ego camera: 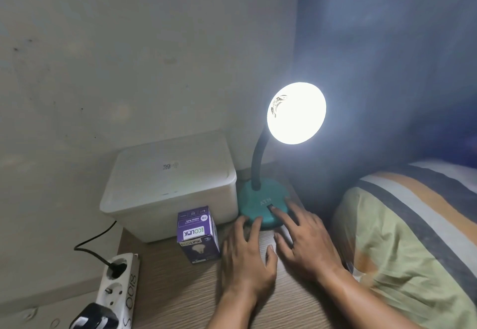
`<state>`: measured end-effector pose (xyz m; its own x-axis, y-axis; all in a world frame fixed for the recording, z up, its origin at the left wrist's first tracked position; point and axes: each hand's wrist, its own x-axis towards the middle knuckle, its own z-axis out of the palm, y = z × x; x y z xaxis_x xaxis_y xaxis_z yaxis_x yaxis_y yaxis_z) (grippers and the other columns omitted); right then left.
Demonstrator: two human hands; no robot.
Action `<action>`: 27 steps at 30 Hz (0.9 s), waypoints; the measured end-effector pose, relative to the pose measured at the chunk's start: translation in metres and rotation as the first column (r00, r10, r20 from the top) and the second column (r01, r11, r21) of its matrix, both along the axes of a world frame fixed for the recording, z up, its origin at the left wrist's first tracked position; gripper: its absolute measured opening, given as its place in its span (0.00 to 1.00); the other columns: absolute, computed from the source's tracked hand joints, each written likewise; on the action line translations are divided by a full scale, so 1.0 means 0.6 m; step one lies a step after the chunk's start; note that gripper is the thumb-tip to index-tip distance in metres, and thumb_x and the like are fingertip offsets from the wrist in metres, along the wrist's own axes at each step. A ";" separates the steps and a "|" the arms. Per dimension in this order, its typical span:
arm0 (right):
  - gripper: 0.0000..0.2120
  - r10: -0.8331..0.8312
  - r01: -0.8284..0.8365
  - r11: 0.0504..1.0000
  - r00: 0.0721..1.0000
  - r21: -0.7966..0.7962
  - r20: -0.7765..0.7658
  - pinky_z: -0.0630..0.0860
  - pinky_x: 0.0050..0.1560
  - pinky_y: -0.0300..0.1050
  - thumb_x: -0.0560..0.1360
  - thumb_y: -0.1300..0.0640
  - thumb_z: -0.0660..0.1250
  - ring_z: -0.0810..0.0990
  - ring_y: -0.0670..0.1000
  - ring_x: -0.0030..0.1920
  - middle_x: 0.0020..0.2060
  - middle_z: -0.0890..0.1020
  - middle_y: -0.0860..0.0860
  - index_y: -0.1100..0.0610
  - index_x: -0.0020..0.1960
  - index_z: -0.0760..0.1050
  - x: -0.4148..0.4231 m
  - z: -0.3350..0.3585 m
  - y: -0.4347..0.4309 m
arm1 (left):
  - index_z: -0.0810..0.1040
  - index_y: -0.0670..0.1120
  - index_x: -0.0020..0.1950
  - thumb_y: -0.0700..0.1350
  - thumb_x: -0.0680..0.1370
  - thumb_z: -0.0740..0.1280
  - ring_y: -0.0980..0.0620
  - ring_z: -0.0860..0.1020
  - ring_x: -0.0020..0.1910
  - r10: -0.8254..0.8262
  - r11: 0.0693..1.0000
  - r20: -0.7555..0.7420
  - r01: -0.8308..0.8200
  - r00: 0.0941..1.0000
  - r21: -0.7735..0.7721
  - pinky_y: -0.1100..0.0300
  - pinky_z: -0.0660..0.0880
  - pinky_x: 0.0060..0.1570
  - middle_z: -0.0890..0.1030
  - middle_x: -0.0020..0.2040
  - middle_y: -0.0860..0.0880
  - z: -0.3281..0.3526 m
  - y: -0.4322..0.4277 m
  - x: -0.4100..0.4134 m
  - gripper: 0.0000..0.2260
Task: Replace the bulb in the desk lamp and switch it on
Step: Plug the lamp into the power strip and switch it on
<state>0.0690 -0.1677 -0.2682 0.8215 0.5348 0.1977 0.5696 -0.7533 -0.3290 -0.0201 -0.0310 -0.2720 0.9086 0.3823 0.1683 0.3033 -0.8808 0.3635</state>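
Observation:
The desk lamp stands on the wooden table with its round shade (296, 113) glowing bright white, lit. A dark flexible neck (258, 163) rises from its teal base (254, 202). My right hand (304, 238) lies flat beside the base, a fingertip touching the black switch (271, 207). My left hand (247, 253) rests on the table with fingertips against the front rim of the base. Both hands hold nothing. A purple bulb box (197, 235) stands just left of my left hand.
A white lidded plastic box (170, 186) sits behind the bulb box. A white power strip (117, 290) with a black plug and cable lies at the table's left edge (154, 290). A striped pillow (413, 238) lies to the right. Walls close the back.

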 end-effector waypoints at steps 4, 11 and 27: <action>0.29 0.002 -0.002 1.000 1.000 -0.008 0.009 0.69 0.67 0.52 0.75 0.39 0.59 0.68 0.53 0.71 0.74 0.66 0.51 0.39 0.75 0.60 0.002 -0.002 0.000 | 0.66 0.56 0.75 0.61 0.73 0.60 0.47 0.70 0.71 0.000 1.000 0.006 0.000 1.000 0.013 0.51 0.69 0.71 0.67 0.73 0.47 0.002 0.000 0.000 0.30; 0.29 -0.001 0.001 1.000 1.000 -0.011 0.010 0.69 0.68 0.52 0.75 0.39 0.58 0.68 0.53 0.71 0.74 0.67 0.51 0.39 0.75 0.60 0.001 0.000 -0.001 | 0.67 0.55 0.75 0.60 0.73 0.61 0.46 0.71 0.70 -0.005 1.000 0.020 0.005 1.000 0.013 0.50 0.71 0.69 0.68 0.72 0.46 -0.004 0.001 0.001 0.30; 0.30 0.002 -0.002 0.998 1.000 -0.071 -0.008 0.63 0.71 0.51 0.76 0.37 0.52 0.61 0.52 0.75 0.77 0.59 0.51 0.38 0.77 0.52 0.004 0.001 0.001 | 0.68 0.55 0.74 0.61 0.72 0.61 0.46 0.71 0.70 -0.006 1.000 0.033 0.005 0.999 0.008 0.49 0.71 0.70 0.68 0.72 0.46 -0.008 0.001 0.002 0.30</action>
